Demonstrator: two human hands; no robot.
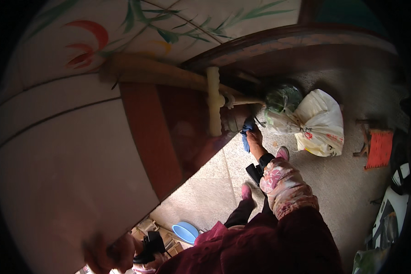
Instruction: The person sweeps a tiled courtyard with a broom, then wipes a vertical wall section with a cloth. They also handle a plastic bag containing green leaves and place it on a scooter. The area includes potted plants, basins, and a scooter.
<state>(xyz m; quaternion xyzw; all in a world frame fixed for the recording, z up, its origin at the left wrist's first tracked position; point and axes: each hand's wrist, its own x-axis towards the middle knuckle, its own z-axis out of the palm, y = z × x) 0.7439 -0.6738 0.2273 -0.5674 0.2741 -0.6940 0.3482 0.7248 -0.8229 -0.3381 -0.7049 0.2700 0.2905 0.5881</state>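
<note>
My right hand (254, 137) grips a bunched dark blue cloth (246, 132), held against the lower part of a dark red painted panel (191, 126). My left hand (113, 251) is at the lower left beside the edge of a pale tiled surface (68, 185); it is blurred, and its fingers and anything in them cannot be made out. Above my right hand, a cream ribbed handle (213, 102) is fixed across a long wooden pole (157, 72). Each wrist wears a black strap with a dark device.
A knotted white plastic bag (320, 123) and a green bag (282, 97) lie on the floor beyond my right hand. An orange-red folding stool (380, 149) stands at the right. A blue basin (186, 232) sits at the bottom, near wooden pieces (174, 247).
</note>
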